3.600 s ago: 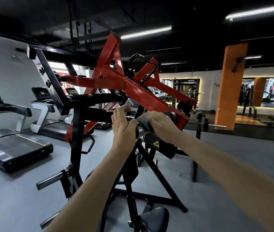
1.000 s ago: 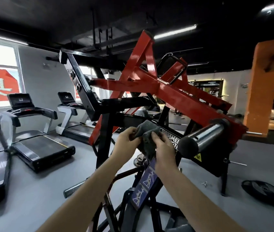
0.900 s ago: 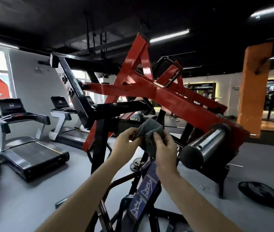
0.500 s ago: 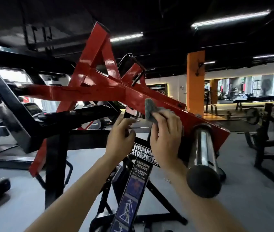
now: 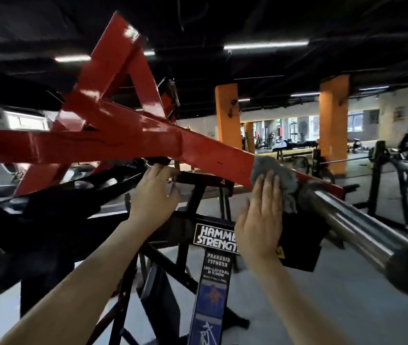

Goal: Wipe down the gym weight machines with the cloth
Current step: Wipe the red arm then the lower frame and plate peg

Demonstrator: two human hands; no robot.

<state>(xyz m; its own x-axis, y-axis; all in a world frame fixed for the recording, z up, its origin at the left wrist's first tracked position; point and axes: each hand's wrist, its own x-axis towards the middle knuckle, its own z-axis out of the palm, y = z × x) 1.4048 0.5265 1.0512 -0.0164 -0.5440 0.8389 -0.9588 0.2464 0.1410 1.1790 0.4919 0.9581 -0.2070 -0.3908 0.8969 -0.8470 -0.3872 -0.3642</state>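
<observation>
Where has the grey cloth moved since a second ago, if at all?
Yes: the grey cloth went up and right onto the red arm beside the chrome peg, under the right hand.

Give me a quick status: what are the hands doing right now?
Right hand flat, pressing grey cloth on red arm. Left hand open, touching black frame. Chrome bar right beside cloth.

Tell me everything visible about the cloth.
The cloth is grey, soft and fuzzy-looking, bunched into a crumpled wad. It lies against the lower end of the red arm, beside the root of the chrome bar. The right hand presses it there with straight fingers, covering its lower left part.
</observation>
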